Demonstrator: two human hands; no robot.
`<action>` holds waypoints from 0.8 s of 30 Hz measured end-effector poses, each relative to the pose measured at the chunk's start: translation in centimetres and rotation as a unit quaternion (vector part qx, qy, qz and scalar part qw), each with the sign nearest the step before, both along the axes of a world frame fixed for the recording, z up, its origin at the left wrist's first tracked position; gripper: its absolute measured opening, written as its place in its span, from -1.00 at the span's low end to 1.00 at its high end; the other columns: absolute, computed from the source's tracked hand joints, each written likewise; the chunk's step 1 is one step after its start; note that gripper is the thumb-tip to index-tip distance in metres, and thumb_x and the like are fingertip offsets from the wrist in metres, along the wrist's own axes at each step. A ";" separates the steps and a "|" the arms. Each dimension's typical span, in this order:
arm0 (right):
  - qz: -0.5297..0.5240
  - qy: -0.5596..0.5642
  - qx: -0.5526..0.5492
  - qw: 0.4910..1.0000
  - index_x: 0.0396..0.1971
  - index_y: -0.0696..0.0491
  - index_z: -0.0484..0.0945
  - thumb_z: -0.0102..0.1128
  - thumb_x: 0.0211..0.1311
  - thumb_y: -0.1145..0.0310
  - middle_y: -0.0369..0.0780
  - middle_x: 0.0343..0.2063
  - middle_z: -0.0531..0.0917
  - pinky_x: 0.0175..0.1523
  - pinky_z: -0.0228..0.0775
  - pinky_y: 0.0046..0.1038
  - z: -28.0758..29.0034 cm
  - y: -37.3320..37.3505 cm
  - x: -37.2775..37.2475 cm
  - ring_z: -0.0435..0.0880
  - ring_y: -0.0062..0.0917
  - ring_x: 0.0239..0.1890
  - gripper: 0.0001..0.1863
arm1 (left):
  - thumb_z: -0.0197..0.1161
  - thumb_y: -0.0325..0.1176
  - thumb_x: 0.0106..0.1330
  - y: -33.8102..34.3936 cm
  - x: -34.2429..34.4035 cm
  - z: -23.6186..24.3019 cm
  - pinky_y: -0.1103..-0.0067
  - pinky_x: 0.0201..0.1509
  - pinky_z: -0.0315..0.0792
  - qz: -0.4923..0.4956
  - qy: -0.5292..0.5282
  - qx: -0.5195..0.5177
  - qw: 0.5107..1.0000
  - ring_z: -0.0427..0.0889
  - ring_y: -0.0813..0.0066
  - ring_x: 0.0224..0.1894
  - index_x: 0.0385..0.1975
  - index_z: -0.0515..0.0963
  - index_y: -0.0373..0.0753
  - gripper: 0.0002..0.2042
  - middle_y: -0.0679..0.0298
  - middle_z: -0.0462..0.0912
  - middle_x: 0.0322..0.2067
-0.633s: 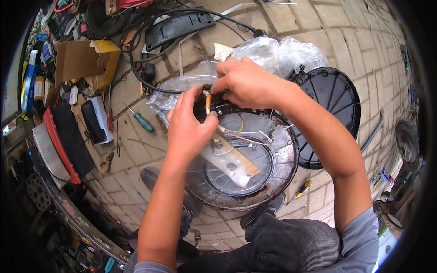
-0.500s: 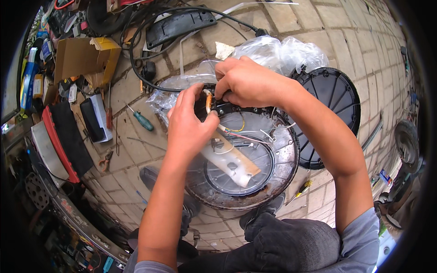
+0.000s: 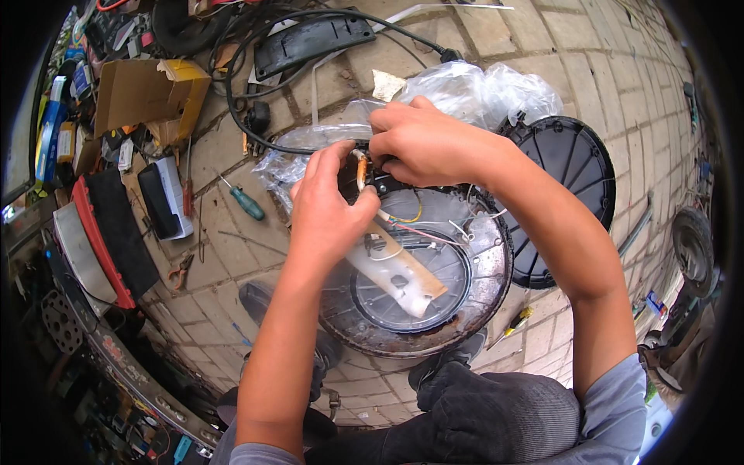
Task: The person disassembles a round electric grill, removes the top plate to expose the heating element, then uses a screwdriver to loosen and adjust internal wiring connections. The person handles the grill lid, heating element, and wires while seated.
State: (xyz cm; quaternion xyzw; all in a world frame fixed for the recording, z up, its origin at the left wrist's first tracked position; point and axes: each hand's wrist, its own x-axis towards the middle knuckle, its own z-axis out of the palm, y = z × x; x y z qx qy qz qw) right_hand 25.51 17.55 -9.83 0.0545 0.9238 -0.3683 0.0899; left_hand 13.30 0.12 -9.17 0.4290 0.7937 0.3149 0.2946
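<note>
- From my remote feed: orange-white lead [image 3: 362,172] is just above frame ctr, at the dark upper edge of the drum [image 3: 496,267], between both hands.
- L hand [image 3: 329,201]: thumb + fingers curved around the lead, tips near its two ends; can't tell if it's actually gripped.
- R hand [image 3: 422,143]: fingers bent in a pinch pose over the drum's upper edge, right of the lead. Fingertips blocked from my cam, so can't tell what, if anything, they grasp.
- Progress, my guess: partway. Done, AFAICT: drum is open, w/ the black disc [image 3: 570,186] off it, at its right. 
- Left, AFAICT: thin wires [image 3: 425,235] trail loose across the drum ctr, ends free; a pale strip [image 3: 385,271] lies over the middle, at a slant. Condition under the fingers unclear to me.
- Count, work area: 2 hands, 1 drum, 1 disc, 1 strip, 1 orange-white lead. Wires: several, overlapping, can't get an exact no.
- Count, around it: 1 green driver [image 3: 246,204] ctr-left, 1 red driver [image 3: 187,194] further left, 1 yellow-handled tool [image 3: 518,318] lower right of ctr, 1 pr pliers [image 3: 180,273] left, 1 carton [image 3: 128,93] upper left, 1 black plate [image 3: 314,44] up top.
- Clear plastic [image 3: 446,89], upper ctr: 1 pc or more, can't tell.
</note>
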 end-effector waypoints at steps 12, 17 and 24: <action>-0.060 0.021 0.013 0.998 -0.27 -0.02 0.73 0.36 0.16 0.32 -0.28 -0.31 0.59 0.04 0.29 -0.20 -0.7 -1.7 0.3 0.57 -0.33 -0.03 -0.85 | 0.35 -0.35 0.05 0.0 0.1 0.0 0.30 0.15 0.48 0.003 0.014 0.002 1.000 0.66 0.07 0.00 0.07 0.52 -0.30 -0.49 0.06 0.63 -0.04; -0.060 0.005 0.013 0.998 -0.32 0.01 0.72 0.33 0.16 0.32 -0.27 -0.34 0.60 -0.01 0.29 -0.21 -1.3 -1.5 0.0 0.58 -0.31 -0.07 -0.87 | 0.35 -0.36 0.05 0.1 0.1 0.0 0.30 0.14 0.49 -0.003 0.020 0.006 1.000 0.66 0.07 -0.01 0.05 0.53 -0.31 -0.50 0.05 0.63 -0.05; -0.025 0.032 0.075 0.996 -0.36 0.11 0.65 0.17 0.20 0.33 -0.16 -0.27 0.65 0.00 0.37 -0.12 -1.4 -1.7 -0.1 0.61 -0.21 -0.04 -0.82 | 0.33 -0.34 0.05 -0.1 0.0 -0.4 0.28 0.16 0.46 -0.008 0.029 0.010 0.999 0.64 0.09 0.00 0.05 0.53 -0.30 -0.52 0.08 0.63 -0.05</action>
